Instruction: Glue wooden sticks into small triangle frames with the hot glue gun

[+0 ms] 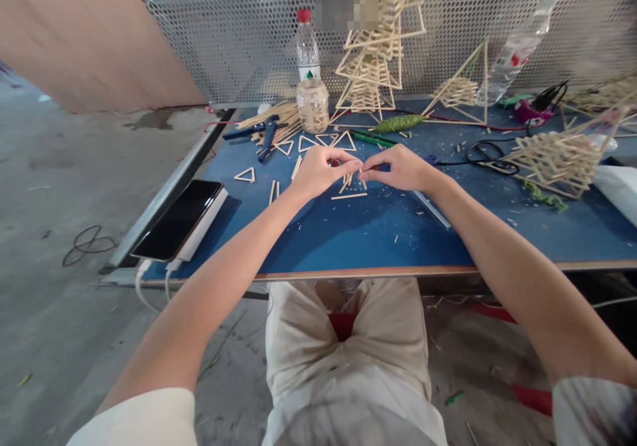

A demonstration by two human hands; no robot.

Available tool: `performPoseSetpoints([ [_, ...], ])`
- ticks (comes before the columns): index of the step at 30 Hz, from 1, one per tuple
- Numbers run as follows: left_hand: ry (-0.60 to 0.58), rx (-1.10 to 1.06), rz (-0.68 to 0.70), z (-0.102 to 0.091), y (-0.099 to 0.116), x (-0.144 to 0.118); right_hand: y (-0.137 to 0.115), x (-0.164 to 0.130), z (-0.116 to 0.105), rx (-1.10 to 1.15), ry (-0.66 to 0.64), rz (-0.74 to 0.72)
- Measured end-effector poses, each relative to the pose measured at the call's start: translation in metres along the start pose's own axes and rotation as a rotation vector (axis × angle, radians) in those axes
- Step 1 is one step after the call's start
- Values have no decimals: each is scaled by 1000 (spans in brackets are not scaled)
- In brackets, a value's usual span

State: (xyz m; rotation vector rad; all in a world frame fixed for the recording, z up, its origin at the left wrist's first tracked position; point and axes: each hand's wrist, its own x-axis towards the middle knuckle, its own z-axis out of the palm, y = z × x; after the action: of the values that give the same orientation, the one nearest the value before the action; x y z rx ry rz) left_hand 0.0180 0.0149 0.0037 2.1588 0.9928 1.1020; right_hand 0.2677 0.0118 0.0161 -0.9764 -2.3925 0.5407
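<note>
Hands meet over the middle of the blue table (323,243) as I watch through the head view, the 2 sets of fingertips touching or nearly so. My left hand (326,170) has thumb and index finger drawn together at the tips; I cannot tell whether they grip anything. My right hand (398,167) has its fingers pinching what looks like the upper end of a short stick (365,184), which slants down just above the table. A few more small pieces (347,182) show just under my fingertips, and 1 loose stick (349,196) lies crosswise on the near side of them.

Beyond my left hand I see a row of small stick triangles (346,142), with 1 separate triangle (245,175) farther left and 2 parallel sticks (275,192) near my left forearm. Blue-handled cutters (269,139) lie by a bundle of sticks (287,113), beside a clear jar (312,107) with sticks in it.

A tall stick tower (371,81) stands at the back, and another stick model (552,157) sits off to the right. At the left edge, a phone (179,217) rests on a white block (205,225).
</note>
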Motion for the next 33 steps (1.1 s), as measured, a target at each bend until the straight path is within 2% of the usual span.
performPoseSetpoints([
  [12, 2, -33, 58, -4, 4, -3, 1, 0, 0, 0, 4, 3],
  [15, -31, -27, 67, -6, 1, -1, 1, 0, 0, 2, 9, 0],
  [28, -109, -182, -1, 1, -11, 5, 3, 1, 0, -7, 16, -24],
  [33, -95, -139, 29, 1, -12, 5, 1, -2, -2, -66, 96, -46],
])
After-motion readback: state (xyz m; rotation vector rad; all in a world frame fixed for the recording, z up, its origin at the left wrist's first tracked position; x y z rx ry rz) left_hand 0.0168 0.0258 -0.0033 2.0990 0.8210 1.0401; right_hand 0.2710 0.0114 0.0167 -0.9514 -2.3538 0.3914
